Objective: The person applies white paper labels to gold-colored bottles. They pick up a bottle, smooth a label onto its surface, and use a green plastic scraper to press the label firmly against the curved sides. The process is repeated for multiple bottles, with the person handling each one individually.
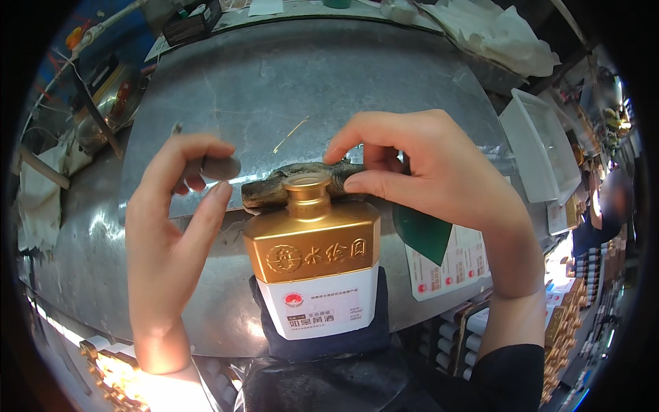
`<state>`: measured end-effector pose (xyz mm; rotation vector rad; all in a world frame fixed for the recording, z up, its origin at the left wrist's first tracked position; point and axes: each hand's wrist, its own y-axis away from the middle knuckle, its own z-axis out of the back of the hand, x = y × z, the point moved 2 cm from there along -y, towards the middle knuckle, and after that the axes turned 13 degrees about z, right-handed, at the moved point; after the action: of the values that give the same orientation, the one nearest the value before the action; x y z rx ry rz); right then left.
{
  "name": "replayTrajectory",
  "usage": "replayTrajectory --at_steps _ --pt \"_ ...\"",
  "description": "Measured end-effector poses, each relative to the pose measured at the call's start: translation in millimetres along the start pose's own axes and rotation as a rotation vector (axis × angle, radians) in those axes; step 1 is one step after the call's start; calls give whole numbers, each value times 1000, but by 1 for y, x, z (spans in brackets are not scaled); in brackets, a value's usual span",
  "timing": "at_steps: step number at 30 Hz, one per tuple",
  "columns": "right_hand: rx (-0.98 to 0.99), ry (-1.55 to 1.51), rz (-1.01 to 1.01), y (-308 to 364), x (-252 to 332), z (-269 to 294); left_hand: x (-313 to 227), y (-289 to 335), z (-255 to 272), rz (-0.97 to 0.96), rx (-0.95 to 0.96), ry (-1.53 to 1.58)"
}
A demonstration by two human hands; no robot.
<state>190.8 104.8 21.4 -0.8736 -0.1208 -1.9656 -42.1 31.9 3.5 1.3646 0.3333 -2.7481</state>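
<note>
**Bottle at the worktop's near edge, flanked by two bare hands**

The grey metal worktop [226, 75] fills the field. At its far right corner lies crumpled white sheeting [491, 34]; along its right edge sits a white plastic tray [542, 161]. The gold-and-white bottle [312, 271] occupies the middle of the near edge, neck toward the far edge, with dark cloth [382, 312] behind and beneath its lower half. The right hand [344, 172] reaches in from the right, the tips of thumb and index finger apart; the left hand [228, 167] is raised at the opposite side, fingers curled. To the bottle's right, a printed sheet [449, 275] lies near the same edge. A dark, rough piece [268, 190] extends behind the bottle's neck to the right fingertips; whether they grip it cannot be told. Beside it, a green piece [422, 233] shows below the right hand. A grey rounded piece [221, 167] lies between left thumb and index finger; whether clamped cannot be told. Farther in lies a thin yellowish strip [290, 135].
</note>
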Motion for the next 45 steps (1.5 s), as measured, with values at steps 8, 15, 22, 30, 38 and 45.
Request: replayTrajectory --at_steps 8,15,22,30,38,45 --pt "81 -41 44 -10 -4 -11 -9 30 -21 -64 109 83" --pt "29 -19 105 -10 -7 -16 -3 29 -25 -11 36 45" --pt "-276 -288 -42 8 -14 1 -9 25 -10 8 75 -36" --pt "-310 -345 -63 23 -3 -7 -49 20 -47 -459 158 -581" --pt "-336 -303 -310 70 -16 14 -13 30 -25 -303 -14 -370" --pt "-328 -299 -177 56 -11 4 -27 32 -18 -303 -1 -325"
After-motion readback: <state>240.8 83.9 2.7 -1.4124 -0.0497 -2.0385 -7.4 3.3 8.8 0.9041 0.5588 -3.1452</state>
